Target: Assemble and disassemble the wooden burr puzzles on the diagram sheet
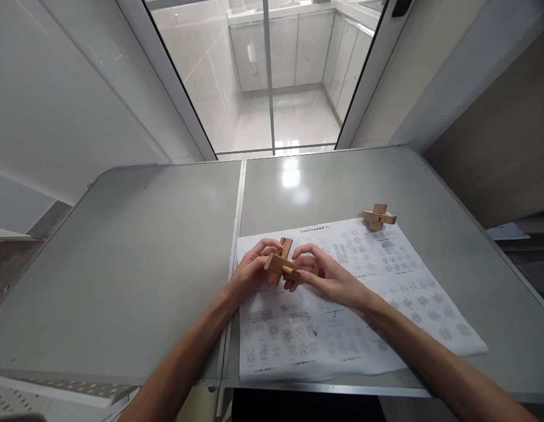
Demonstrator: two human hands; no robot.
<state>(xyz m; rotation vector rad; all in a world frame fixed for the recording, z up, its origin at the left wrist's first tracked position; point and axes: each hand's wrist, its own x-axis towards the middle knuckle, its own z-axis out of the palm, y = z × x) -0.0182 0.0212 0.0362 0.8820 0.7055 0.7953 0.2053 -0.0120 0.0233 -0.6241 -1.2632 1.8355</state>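
Several joined wooden pieces (pixel 278 264) form a crossed shape, held up over the left part of a printed paper sheet (pixel 342 346). My left hand (pixel 250 269) grips the shape from its left side, fingers behind the upper piece. On the right, my right hand (pixel 320 272) has its thumb and fingertips against the end of a light rounded piece that sticks out; its fingers are curled. A second wooden assembly (pixel 378 217), also crossed, rests at the sheet's upper right corner, touched by neither hand.
The grey folding table (pixel 157 264) has a metal seam just left of the sheet. Beyond its far edge stands a glass door (pixel 293 117). A white perforated surface (pixel 56 390) shows at the lower left.
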